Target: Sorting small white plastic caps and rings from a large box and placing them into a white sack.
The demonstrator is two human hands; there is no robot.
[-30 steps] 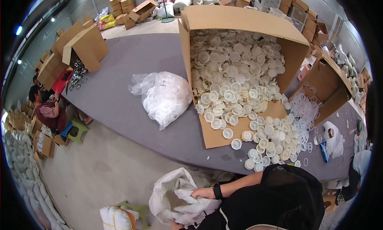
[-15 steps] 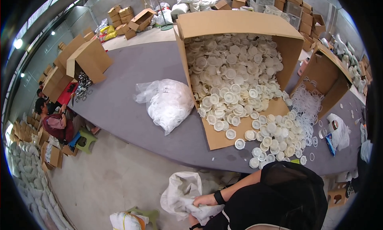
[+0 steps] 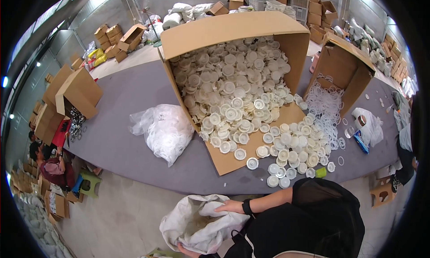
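Below the table's front edge, a white woven sack point(image 3: 177, 224) hangs with its mouth spread wide. My right hand point(image 3: 231, 206), with a black band on the wrist, grips the rim on the sack's far right side. Low in the picture, my left hand point(image 3: 188, 251) holds the near edge; only part of it shows. Inside the sack there is shadow, and its contents cannot be made out. Closest to my hands on the table lie loose white round plastic caps point(image 3: 281, 171), spilling from a large cardboard box point(image 3: 233, 25) tipped on its side.
A clear plastic bag of pale pieces point(image 3: 165, 132) sits left of the box. On the right, white rings point(image 3: 329, 110) spill from a second carton point(image 3: 354, 65). A green cup point(image 3: 320, 172) lies near the front edge. At the far left a person point(image 3: 56, 168) sits by the grey table point(image 3: 121, 164).
The sack's mouth has been pulled wider and the sack raised, with my left hand shifting left along it. The view has turned to the right, so the table things appear further left.
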